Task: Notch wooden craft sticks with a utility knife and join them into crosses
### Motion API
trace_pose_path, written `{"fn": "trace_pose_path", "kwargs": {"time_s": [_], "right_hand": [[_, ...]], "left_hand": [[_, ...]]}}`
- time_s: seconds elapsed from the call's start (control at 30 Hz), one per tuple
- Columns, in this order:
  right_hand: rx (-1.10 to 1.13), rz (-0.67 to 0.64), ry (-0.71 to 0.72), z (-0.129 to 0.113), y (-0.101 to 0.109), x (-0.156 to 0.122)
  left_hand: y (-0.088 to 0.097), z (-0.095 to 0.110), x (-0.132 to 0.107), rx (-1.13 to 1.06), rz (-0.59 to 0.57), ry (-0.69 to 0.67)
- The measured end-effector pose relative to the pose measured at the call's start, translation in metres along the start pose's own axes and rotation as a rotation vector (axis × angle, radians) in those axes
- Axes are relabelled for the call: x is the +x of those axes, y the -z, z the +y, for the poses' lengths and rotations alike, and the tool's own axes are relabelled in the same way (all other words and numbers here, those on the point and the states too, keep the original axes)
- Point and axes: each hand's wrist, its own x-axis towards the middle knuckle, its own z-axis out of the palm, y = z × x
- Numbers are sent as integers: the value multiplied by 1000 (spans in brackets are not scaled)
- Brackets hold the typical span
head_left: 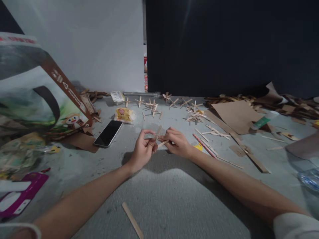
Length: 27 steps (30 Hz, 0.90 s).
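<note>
My left hand (142,151) and my right hand (177,143) meet at the middle of the grey table (164,196). Both pinch a small bundle of crossed wooden sticks (160,141) held just above the surface. The fingers of each hand are closed round the sticks. Behind the hands lie several finished stick crosses (152,106) and loose flat sticks (211,132). One lone wooden stick (132,219) lies near the table's front edge.
A black phone (108,133) lies left of my hands. A large printed bag (37,89) stands at far left. A yellow snack packet (124,115) sits behind the phone. Cardboard sheets and scraps (236,114) cover the right; a red pencil (203,146) lies nearby.
</note>
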Motion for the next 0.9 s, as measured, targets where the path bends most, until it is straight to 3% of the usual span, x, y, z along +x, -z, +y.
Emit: {"fn": "trace_pose_path", "kwargs": {"time_s": [0.1, 0.3, 0.6, 0.9], "right_hand": [[31, 8, -29, -2, 1, 2], [188, -72, -342, -9, 3, 1], [333, 3, -461, -6, -2, 0], [414, -112, -520, -3, 4, 9]], "left_hand": [[0, 0, 1, -20, -2, 9], [4, -6, 8, -126, 18, 52], [6, -14, 13, -284, 47, 81], [9, -18, 13, -201, 12, 66]]}}
